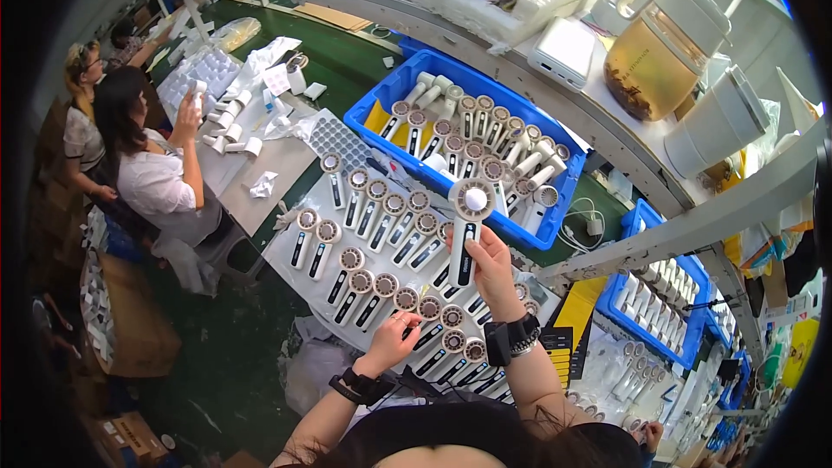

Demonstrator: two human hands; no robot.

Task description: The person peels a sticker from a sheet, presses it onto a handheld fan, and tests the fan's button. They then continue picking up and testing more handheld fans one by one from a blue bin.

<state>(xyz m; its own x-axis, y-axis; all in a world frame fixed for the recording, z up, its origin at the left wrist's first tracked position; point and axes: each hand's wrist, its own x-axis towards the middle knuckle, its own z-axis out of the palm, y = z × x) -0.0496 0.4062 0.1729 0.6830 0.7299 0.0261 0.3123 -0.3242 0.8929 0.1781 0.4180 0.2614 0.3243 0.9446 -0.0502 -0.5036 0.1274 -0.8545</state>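
My right hand [492,276] is closed around the handle of a white handheld fan [468,230], raised upright above the table. Its round head has a pale centre, and a dark panel runs down the handle. My left hand [392,345] is lower, over the near rows of fans, with its fingers bent together in a pinch. Whatever it may hold is too small to make out. Around both hands, several more handheld fans [351,260] lie in rows on a white-covered table [290,282], grilles facing up. Dark bands [362,386] circle both wrists.
Behind the rows stands a blue crate [364,113] of fans. A shelf above carries a pitcher of amber liquid [654,69] and a white box [562,54]. Another blue crate [611,295] is at right. People [160,156] work at the left bench. A white cable [582,225] lies behind.
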